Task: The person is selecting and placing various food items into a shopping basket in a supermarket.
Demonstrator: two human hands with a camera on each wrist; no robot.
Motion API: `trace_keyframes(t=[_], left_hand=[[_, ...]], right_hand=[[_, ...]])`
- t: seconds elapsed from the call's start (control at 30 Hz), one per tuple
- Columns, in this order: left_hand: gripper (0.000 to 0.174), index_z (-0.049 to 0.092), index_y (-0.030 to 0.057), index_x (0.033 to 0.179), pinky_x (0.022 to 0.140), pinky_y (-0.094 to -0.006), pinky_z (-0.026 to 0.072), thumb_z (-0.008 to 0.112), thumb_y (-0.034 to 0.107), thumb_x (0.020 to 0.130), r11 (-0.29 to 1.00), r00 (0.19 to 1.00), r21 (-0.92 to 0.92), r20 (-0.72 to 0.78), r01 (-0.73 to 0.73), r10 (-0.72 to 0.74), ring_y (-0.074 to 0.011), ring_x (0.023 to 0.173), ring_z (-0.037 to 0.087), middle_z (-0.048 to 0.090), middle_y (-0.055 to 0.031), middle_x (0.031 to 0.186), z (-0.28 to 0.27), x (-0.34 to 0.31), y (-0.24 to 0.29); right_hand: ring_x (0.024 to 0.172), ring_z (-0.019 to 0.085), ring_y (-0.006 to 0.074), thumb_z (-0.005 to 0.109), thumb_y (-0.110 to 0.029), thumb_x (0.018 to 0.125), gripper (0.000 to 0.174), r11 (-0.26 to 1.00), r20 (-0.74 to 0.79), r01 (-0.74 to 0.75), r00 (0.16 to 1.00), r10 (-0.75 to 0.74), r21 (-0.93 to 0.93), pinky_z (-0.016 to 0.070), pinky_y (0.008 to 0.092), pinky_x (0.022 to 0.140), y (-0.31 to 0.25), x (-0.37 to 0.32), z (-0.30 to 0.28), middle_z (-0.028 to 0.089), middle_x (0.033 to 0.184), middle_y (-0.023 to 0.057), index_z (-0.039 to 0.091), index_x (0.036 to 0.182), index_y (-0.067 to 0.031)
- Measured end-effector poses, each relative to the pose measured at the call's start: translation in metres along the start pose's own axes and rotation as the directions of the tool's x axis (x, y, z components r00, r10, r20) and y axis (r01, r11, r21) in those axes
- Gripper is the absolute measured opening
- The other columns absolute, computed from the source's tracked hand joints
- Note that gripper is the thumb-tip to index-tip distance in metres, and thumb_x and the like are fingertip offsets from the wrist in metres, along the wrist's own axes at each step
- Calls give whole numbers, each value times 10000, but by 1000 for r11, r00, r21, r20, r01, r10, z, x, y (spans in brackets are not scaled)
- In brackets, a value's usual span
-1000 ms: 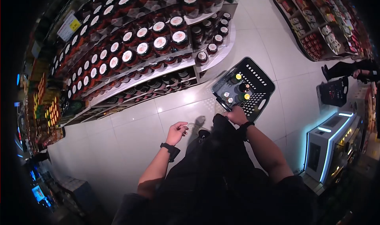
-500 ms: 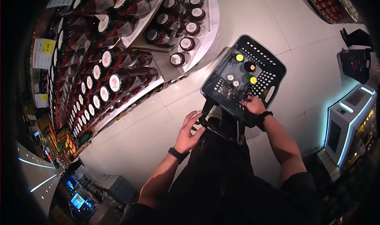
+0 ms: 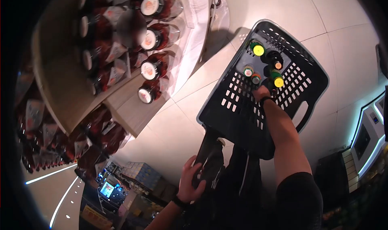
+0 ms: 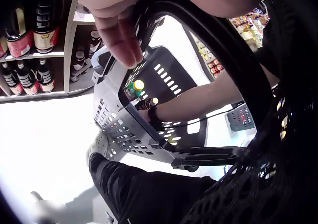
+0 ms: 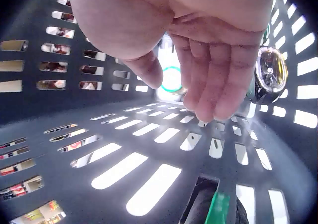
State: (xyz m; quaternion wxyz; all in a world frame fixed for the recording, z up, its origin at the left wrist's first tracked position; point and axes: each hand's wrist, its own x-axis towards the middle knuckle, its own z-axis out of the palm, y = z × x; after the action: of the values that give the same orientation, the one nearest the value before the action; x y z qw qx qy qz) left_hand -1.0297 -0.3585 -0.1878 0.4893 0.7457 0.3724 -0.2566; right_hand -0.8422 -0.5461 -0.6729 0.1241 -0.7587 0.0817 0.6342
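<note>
A dark grey shopping basket [image 3: 242, 129] with slotted walls stands in front of me. Inside are several upright bottles: green ones with yellow caps [image 3: 258, 50], a dark bottle [image 3: 278, 64] and smaller bottles with pale caps [image 3: 248, 71]. My right hand [image 3: 262, 93] reaches down among them. Seen from the right wrist, that hand [image 5: 198, 60] has long, relaxed fingers, the thumb apart and no object held, beside a dark, gold-ringed bottle [image 5: 271, 72]. My left hand [image 3: 192, 180] grips the basket's black handle [image 4: 218, 35], its fingers [image 4: 119, 37] on one side and thumb on the other.
Shelves of dark red jars with white lids [image 3: 150, 39] rise at the left, their curved edge near the basket. A white machine with light strips [image 3: 367, 125] stands at the right. Another basket [image 4: 241, 118] is on the floor behind. My shoe [image 4: 99, 147] is beside the basket.
The basket and shelf look closer now. My right hand has moved from the basket's near rim down to the bottles. My left hand, free at first, has come onto the handle.
</note>
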Motion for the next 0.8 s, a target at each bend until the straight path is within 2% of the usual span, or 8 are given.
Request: trace_keyframes(t=[0.1,0.17,0.27,0.33,0.53,0.57,0.67,0.8], left_hand=[[490,639,11,1216,1071,-473,422,662,114,738,994,998,110,-52,25,-19,-432,1318,490,460,-280,1455,3,2,-5],[465,659,14,1185,1070,-475,424,664,148,740,990,999,141,-28,22,-18,-428,1310,498,465,-279,1450,1,3,-2],[422,696,17,1116,1055,-480,442,674,222,748,984,1000,174,-20,26,-22,-425,1274,535,504,-288,1414,-2,6,-2],[488,656,4,1120,1008,-483,456,648,423,869,973,1000,233,-5,2,-1,-424,1209,563,531,-324,1359,-1,9,-1],[450,670,12,1109,1003,-465,474,663,380,851,972,998,233,-62,18,-4,-415,1200,576,548,-320,1339,5,15,6],[431,669,10,1120,1011,-456,474,661,329,830,982,1000,187,-17,16,-13,-419,1209,574,532,-321,1358,-1,15,3],[441,697,40,1147,1026,-435,476,691,173,727,991,1000,132,-21,-3,6,-400,1241,568,517,-273,1404,-2,18,5],[487,642,36,1244,1026,-453,473,673,101,763,981,994,159,7,-112,112,-399,1233,569,475,-249,1452,-7,24,14]], right_hand=[[1173,648,339,704,-415,785,578,998,-89,-63,994,65,28,521,415,985,16,64,22,672,1235,222,666,1178,8],[1132,665,359,717,-500,749,621,993,-237,-112,964,118,36,529,425,964,20,94,42,701,1178,212,698,1134,-13],[1195,638,337,694,-603,757,717,981,-241,-194,951,194,23,501,433,1012,21,131,58,679,1245,201,687,1187,-30],[1227,623,322,673,-672,748,794,969,-192,-244,950,247,39,486,437,1031,12,133,51,660,1294,188,674,1234,-44],[1265,600,295,613,-669,796,793,967,-91,-255,962,257,28,475,429,1054,-9,118,37,627,1355,159,630,1307,-64],[1197,638,331,645,-683,753,820,978,-206,-200,956,210,68,501,436,1011,3,122,50,670,1269,197,664,1239,-23],[1157,658,345,650,-665,751,814,966,-221,-201,947,234,163,508,441,995,-10,66,35,683,1221,222,665,1198,15],[1100,684,338,682,-629,741,734,985,-228,-127,962,151,117,526,410,959,17,15,28,714,1152,201,712,1149,-20]])
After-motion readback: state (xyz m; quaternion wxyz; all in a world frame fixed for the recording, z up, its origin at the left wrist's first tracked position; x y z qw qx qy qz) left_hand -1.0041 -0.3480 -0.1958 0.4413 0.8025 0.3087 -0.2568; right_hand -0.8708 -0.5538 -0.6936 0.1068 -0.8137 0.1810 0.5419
